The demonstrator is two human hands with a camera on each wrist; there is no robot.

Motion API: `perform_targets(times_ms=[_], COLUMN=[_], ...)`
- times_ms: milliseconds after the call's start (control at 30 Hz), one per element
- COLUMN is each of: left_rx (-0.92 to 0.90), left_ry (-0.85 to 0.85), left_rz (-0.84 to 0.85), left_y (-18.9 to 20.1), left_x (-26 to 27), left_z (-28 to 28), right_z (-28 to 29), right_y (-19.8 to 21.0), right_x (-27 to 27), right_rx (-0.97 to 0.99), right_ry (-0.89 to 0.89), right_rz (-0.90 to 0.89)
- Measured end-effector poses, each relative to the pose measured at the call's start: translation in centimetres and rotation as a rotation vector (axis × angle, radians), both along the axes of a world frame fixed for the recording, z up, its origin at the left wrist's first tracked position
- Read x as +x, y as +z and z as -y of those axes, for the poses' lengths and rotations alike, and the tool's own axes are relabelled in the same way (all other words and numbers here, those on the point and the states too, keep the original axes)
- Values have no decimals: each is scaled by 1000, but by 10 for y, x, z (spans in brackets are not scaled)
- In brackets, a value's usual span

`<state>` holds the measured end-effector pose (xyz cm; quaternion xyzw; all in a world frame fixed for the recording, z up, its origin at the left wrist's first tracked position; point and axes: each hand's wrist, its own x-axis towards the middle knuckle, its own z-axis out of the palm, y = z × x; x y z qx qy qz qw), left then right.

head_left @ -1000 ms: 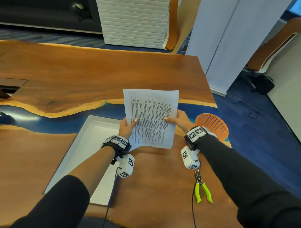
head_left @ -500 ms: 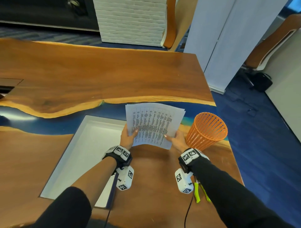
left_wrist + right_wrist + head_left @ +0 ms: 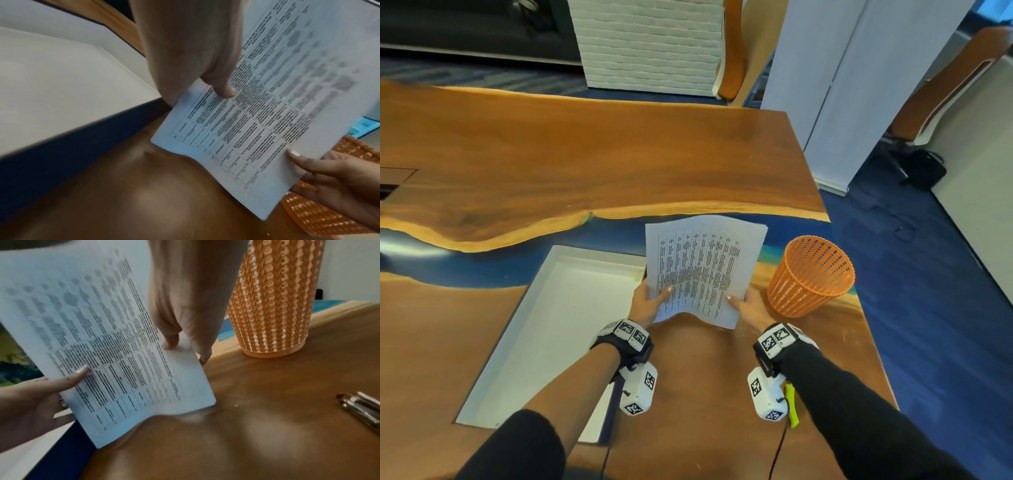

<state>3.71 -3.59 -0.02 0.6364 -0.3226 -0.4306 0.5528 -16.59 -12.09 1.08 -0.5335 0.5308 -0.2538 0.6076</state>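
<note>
Paper stack (image 3: 705,270) | tilted upright just beside orange basket (image 3: 811,274), lower corner at counter (image 3: 585,154) | left hand (image 3: 645,303), right hand (image 3: 751,308): fingers pinching opposite side edges, thumbs in front | step, judged: squaring sheets | next: looser pinch, lower edge tapped flat on counter

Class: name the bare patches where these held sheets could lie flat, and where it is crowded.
Free: the brown wooden table beyond its blue resin band; inside the white shallow tray; the wood between tray and green-handled pliers. Crowded: the right edge, around the orange mesh basket beside the right hand and printed sheets.
</note>
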Motion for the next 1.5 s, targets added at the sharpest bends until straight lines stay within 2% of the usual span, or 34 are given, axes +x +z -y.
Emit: perform_targets(times_ms=[133,333,500,767,933,1033,1167,1233,1333,1500], left_rx=[-16,-39,-30,25,102,117,156,159,168,224], left_ry=[28,61,32,-96,-177,-165,-164,-163,-150,-157], left_rz=[-4,-1,33,54,38,12,6,-3,-15,-49], left_y=[6,11,19,22,10,4,-5,-9,-14,-22], left_x=[3,3,4,-3,-9,-17,-25,-30,-37,-53], left_z=[3,2,3,-3,-8,-16,-26,-29,-33,-38], right_z=[5,8,10,9,2,-6,-29,-41,-53,-71], right_y=[8,13,13,10,-6,-26,-43,-42,-44,-53], right_x=[0,0,0,-16,-40,-67,-113,-129,-142,-149], right_rx=[-51,-96,-92,-162,-98,-112,-46,27,120,178], right_ry=[35,-52,-96,-34,71,104,137,125,122,82], right_rz=[-2,40,97,-7,-184,-412,-838,-988,-1098,-1140])
